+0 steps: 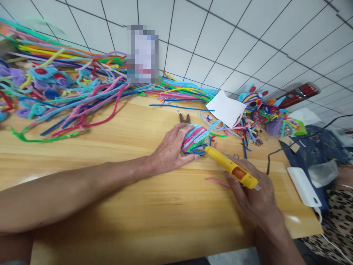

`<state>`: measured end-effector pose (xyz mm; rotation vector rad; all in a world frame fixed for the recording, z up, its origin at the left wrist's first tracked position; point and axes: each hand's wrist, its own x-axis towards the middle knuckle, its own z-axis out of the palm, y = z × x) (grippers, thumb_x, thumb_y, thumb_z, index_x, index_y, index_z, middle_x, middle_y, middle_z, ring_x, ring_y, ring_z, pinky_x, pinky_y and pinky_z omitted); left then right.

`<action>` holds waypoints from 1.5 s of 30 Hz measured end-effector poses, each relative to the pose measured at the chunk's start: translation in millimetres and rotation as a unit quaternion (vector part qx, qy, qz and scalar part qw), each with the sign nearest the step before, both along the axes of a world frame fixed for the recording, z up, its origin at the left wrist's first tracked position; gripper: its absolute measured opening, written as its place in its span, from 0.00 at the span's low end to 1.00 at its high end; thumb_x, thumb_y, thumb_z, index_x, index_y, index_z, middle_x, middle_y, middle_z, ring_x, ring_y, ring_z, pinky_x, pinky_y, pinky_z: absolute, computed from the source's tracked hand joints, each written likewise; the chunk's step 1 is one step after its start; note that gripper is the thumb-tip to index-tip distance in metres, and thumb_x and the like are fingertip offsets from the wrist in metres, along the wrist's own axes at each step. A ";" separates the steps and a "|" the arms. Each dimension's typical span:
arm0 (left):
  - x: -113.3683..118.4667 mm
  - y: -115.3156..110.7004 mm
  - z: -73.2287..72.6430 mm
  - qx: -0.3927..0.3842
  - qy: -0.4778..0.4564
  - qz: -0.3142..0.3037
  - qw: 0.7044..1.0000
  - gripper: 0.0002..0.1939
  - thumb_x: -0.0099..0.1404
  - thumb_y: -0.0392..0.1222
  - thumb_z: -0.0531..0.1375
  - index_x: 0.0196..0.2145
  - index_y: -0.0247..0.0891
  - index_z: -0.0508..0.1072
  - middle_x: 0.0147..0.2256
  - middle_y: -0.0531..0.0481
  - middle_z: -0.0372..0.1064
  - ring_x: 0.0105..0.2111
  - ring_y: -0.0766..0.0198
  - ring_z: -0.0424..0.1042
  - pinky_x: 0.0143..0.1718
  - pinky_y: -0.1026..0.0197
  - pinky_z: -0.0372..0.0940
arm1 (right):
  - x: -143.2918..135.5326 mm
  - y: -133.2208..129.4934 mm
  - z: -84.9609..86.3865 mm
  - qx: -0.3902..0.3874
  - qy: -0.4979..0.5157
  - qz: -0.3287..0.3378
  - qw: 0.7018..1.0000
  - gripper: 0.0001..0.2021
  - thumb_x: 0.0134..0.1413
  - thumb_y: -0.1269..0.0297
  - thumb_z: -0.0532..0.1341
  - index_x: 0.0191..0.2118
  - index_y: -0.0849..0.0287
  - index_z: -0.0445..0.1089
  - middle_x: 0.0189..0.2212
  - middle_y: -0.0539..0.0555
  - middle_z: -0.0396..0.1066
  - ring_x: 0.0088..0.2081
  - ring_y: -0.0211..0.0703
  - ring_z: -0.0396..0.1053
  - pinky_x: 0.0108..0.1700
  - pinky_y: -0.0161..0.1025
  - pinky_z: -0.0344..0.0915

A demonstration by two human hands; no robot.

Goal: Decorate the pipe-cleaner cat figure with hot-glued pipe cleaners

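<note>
On the wooden table, my left hand (169, 149) is wrapped around the left side of a rounded craft piece covered in striped pipe cleaners (195, 138), pink, blue and green. My right hand (256, 187) grips a yellow hot glue gun (227, 163), its nozzle pointing at the right side of the piece. Whether the tip touches it I cannot tell. A short pink pipe cleaner (216, 180) lies beside my right hand. Just behind the craft piece is a dark pair of pliers or scissors handles (184, 118), partly hidden.
Heaps of colourful pipe cleaners (79, 92) cover the back left. A white sheet (226, 108), finished-looking pipe-cleaner figures (253, 99) and a red flask (300, 94) stand at the back right. A white power strip (304, 187) and black cord (275, 149) are at the right edge, near another person.
</note>
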<state>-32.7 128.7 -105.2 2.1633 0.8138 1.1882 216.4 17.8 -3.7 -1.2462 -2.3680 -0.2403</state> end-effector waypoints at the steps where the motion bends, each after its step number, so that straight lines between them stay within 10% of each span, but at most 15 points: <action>1: 0.2 -0.1 -0.1 0.000 -0.001 0.001 1.000 0.44 0.65 0.52 0.71 0.71 0.45 0.55 0.67 0.32 0.61 0.70 0.38 0.63 0.69 0.30 0.63 | 0.1 0.0 0.4 0.002 -0.003 -0.001 1.000 0.20 0.70 0.70 0.61 0.65 0.57 0.68 0.47 0.62 0.84 0.46 0.55 0.85 0.44 0.47 0.83; 45: -0.4 0.2 -1.5 0.010 -0.002 -0.001 1.000 0.44 0.67 0.53 0.70 0.72 0.45 0.54 0.67 0.32 0.61 0.69 0.37 0.63 0.69 0.31 0.64 | -0.1 0.2 -2.4 -0.007 0.008 0.011 1.000 0.14 0.74 0.69 0.59 0.60 0.63 0.69 0.48 0.65 0.82 0.47 0.52 0.84 0.46 0.44 0.82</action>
